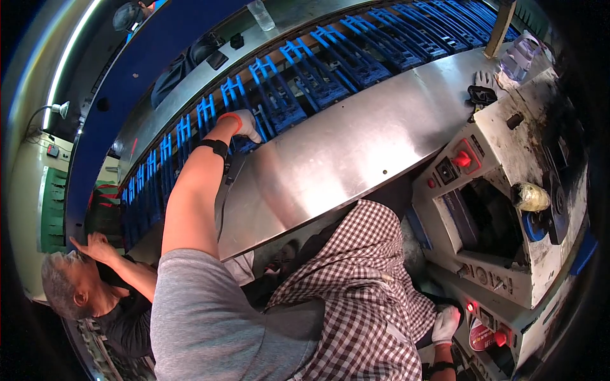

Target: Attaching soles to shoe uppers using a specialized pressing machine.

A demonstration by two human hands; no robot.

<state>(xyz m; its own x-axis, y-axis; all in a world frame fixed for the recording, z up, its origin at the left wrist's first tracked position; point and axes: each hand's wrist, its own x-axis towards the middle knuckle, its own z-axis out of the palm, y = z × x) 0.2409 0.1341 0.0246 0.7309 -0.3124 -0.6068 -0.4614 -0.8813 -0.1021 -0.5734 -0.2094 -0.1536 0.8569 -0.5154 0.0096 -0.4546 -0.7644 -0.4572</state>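
My left hand [244, 125], in a white glove with an orange cuff, reaches over the near side of a row of blue slatted racks [279, 95]. Its fingers curl down at the racks' edge beside the bare metal tabletop [343, 159]; whatever they grip is hidden. A black band circles that wrist. Low on the right, my right hand [446, 325], also in a white glove, is bent closed beside the lower machine [502, 311] with its red light and red knob. What lies inside its fingers cannot be made out.
At right stands a stained beige machine [470, 171] with a red switch and a roll [530, 197] on top. A clear plastic jug [522, 57] sits at the table's far right end. Another person [95, 286] is close by on the left. A phone [216, 60] lies beyond the racks.
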